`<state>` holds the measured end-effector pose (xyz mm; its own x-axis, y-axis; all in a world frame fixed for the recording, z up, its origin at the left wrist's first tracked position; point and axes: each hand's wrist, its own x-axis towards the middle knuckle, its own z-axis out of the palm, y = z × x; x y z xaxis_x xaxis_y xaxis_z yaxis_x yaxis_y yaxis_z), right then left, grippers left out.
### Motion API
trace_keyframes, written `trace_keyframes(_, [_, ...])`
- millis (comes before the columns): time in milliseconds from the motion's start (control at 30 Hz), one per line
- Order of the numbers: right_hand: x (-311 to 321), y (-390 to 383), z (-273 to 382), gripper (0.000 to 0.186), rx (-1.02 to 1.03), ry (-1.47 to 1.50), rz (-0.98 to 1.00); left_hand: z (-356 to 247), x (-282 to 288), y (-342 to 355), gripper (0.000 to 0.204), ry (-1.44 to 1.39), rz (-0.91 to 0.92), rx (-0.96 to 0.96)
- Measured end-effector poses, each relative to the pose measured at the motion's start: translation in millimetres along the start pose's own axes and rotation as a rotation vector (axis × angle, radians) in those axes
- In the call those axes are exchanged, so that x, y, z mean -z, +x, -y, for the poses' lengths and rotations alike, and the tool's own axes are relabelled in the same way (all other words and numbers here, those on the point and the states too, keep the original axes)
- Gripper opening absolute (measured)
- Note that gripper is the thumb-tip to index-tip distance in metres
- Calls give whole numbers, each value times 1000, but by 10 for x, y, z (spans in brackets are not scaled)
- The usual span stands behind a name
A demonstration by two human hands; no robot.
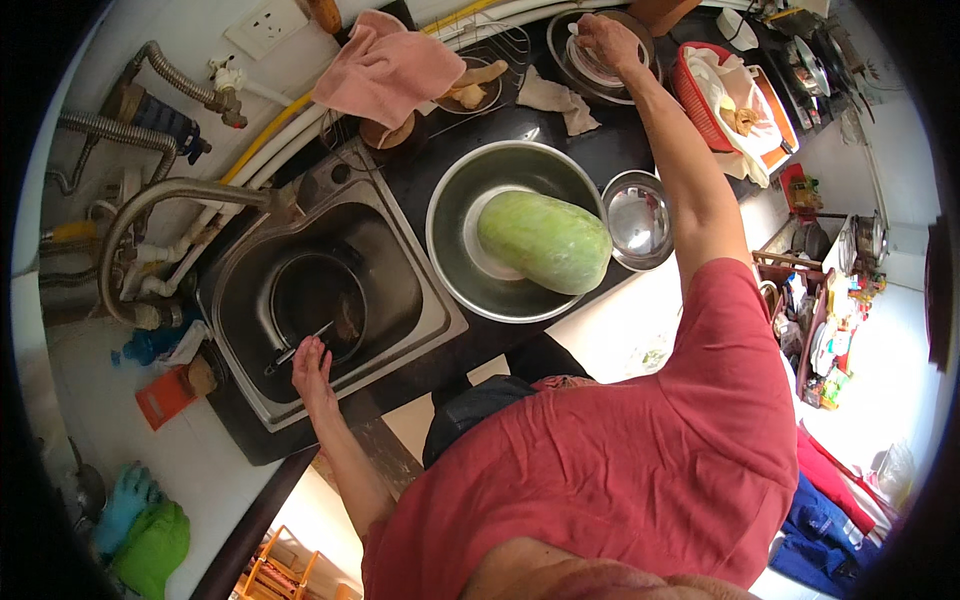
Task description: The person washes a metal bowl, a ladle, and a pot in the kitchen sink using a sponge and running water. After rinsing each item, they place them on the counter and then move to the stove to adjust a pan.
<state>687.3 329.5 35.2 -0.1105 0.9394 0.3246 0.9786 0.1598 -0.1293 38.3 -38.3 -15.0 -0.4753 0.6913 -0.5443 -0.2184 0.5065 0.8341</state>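
Observation:
My left hand (314, 372) is over the near side of the sink (405, 312), fingers pressed together. By its fingertips lies a slender shiny metal piece (284, 358); whether they grip it is hard to see. Beyond sits a dark round pan (362, 300) with something brownish in it. My right hand (608, 42) reaches to the back of the counter, fingers curled down at a pale round dish or lid (592, 68) in a wide metal pan (562, 65); what they pinch is unclear. Between my arms a big green winter melon (545, 240) lies in a large steel basin (440, 260).
A small steel bowl (640, 222) stands right of the basin. A pink cloth (385, 75) hangs over a wire rack at the back. A red basket (690, 95) with white cloth is at the back right. The curved faucet (150, 195) arches left of the sink.

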Motion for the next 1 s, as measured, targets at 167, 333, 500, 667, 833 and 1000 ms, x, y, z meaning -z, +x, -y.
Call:
trace_keyframes(167, [-167, -1, 84, 26, -70, -35, 37, 72, 168, -7, 38, -5, -26, -14])
trace_keyframes(333, [-528, 106, -402, 34, -189, 260, 100, 224, 410, -11, 35, -101, -31, 31])
trace_keyframes(500, [15, -8, -401, 53, -79, -73, -34, -3, 578, -56, 33, -113, -111, -42])
trace_keyframes(667, [1269, -719, 1776, 38, -112, 809, -186, 168, 1156, 129, 27, -21, -246, -51])
trace_keyframes(833, [1373, -1543, 3738, 23, -20, 1124, 364, 631, 1527, 500, 27, 276, -236, -193])
trace_keyframes(1000, [-239, -2055, 4854, 30, 466, 814, 821, 706, 1550, 892, 36, 842, -174, -335])
